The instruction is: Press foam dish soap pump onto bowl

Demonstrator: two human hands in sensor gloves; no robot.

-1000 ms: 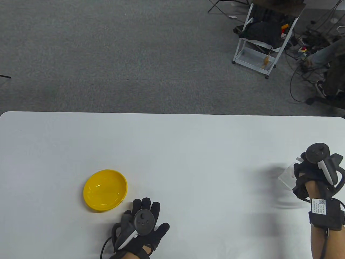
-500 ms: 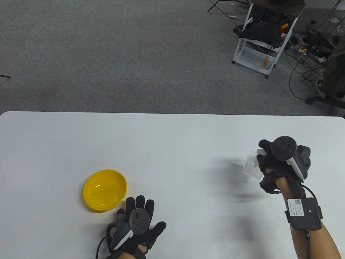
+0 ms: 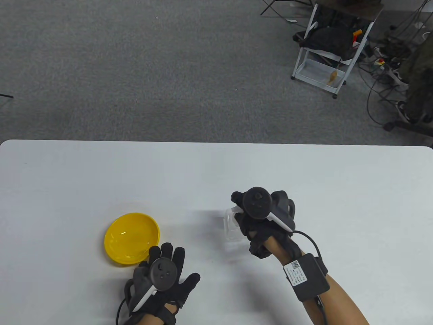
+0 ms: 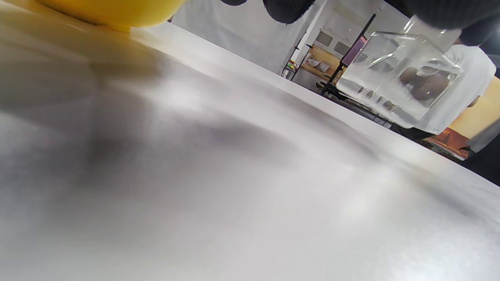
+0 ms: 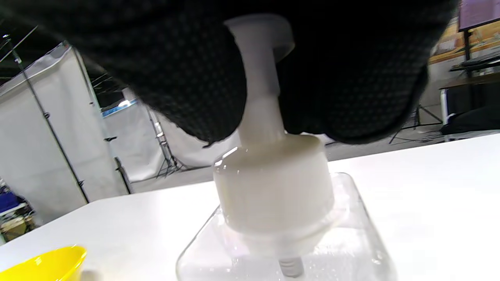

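Note:
A yellow bowl point(image 3: 132, 237) sits on the white table point(image 3: 216, 169) at the front left; its edge shows in the left wrist view point(image 4: 113, 11) and the right wrist view point(image 5: 47, 265). My right hand point(image 3: 260, 220) grips the white pump neck point(image 5: 259, 113) of a clear foam soap bottle point(image 3: 232, 227) and holds it above the table, right of the bowl. The bottle also shows in the left wrist view point(image 4: 398, 82). My left hand point(image 3: 162, 271) lies flat and empty on the table, its fingertips at the bowl's near right rim.
The table's far edge runs across the middle of the table view. Beyond it on the grey carpet stand a white wire rack point(image 3: 329, 50) and a tangle of cables point(image 3: 389, 67) at the far right.
My right hand has carried the soap bottle leftward from the table's right edge to the middle. My left hand has slid a little left toward the bowl.

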